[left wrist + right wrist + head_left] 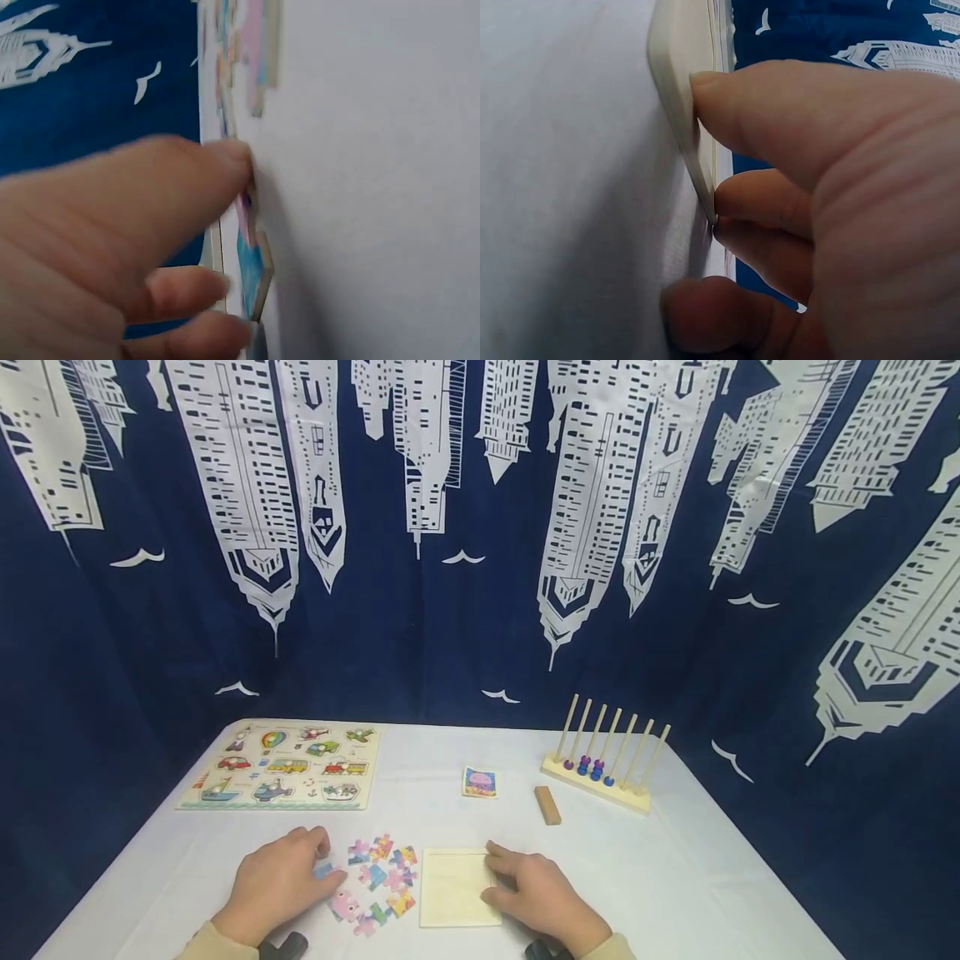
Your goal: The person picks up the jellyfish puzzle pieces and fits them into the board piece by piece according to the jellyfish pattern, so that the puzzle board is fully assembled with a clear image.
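Loose jigsaw pieces (401, 903) in pink, blue and yellow lie spread on the white table. At their left side is my left hand (281, 881), fingers loosely bent, thumb tip right at a pink piece. The left wrist view shows a blue piece (255, 277) beside the fingertips. To the right of the pieces lies a square, pale wooden puzzle tray (459, 891) with a low rim. My right hand (542, 893) touches the tray's right edge, thumb and fingers spread apart along it. In the right wrist view the thumb (727, 101) rests at the rim.
A wooden vehicle peg puzzle board (281, 767) lies at the back left. Behind the tray are a small picture card (479, 782) and a brown wooden block (547, 805). A bead rack (600, 777) with upright pegs stands back right. A dark blue curtain (420, 635) hangs behind the table.
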The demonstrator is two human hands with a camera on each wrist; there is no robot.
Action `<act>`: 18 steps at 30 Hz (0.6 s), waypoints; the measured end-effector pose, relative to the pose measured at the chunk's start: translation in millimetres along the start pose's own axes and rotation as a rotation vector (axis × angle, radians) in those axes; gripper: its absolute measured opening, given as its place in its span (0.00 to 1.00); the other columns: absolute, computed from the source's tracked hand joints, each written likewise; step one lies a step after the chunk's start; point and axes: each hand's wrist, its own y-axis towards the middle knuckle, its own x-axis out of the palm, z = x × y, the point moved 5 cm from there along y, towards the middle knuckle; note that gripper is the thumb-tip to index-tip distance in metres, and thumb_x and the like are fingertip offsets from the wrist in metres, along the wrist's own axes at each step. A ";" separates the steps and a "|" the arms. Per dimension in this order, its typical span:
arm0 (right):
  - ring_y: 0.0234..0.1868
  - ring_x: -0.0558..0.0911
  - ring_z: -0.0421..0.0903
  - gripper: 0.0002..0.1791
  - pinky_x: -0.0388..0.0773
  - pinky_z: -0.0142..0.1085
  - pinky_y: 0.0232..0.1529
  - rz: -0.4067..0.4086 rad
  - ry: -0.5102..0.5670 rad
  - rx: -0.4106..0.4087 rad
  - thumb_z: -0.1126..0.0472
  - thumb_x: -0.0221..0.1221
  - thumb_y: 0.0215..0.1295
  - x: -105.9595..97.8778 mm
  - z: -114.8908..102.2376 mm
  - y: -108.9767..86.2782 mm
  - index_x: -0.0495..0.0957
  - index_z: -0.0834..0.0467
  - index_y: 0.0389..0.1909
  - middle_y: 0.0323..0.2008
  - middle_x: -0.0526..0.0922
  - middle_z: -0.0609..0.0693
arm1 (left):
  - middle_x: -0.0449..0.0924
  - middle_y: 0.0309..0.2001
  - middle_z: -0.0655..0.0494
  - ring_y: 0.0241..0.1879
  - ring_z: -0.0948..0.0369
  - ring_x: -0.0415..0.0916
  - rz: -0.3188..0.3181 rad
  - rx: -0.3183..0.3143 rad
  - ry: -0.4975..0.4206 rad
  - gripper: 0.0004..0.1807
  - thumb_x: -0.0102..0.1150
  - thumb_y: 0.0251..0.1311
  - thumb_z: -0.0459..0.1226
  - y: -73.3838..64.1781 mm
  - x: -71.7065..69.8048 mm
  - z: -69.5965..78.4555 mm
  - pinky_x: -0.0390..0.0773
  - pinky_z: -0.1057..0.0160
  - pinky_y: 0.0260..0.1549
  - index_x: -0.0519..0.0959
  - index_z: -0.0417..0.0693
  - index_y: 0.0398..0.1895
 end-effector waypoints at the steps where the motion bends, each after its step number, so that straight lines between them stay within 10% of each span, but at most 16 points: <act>1: 0.65 0.80 0.58 0.29 0.75 0.55 0.63 -0.001 0.001 0.003 0.45 0.68 0.63 0.3 0.3 0.6 0.83 0.58 0.59 0.67 0.79 0.51 | 0.74 0.24 0.62 0.22 0.61 0.69 -0.001 -0.010 0.009 0.22 0.78 0.47 0.56 -0.5 -1.8 -2.5 0.68 0.59 0.21 0.80 0.54 0.34; 11: 0.66 0.79 0.57 0.29 0.74 0.54 0.65 -0.002 0.007 0.018 0.45 0.68 0.63 0.8 3.0 1.5 0.83 0.57 0.60 0.67 0.79 0.50 | 0.70 0.17 0.62 0.18 0.61 0.66 -0.006 -0.023 -0.022 0.23 0.78 0.49 0.53 -1.4 -6.0 -9.5 0.64 0.60 0.19 0.80 0.51 0.39; 18: 0.66 0.79 0.57 0.29 0.74 0.54 0.65 -0.009 0.008 0.026 0.45 0.68 0.63 1.7 4.1 1.1 0.83 0.57 0.60 0.68 0.78 0.50 | 0.83 0.31 0.66 0.30 0.62 0.79 -0.005 0.032 -0.066 0.21 0.80 0.47 0.46 2.5 -4.6 -1.2 0.76 0.55 0.28 0.83 0.56 0.44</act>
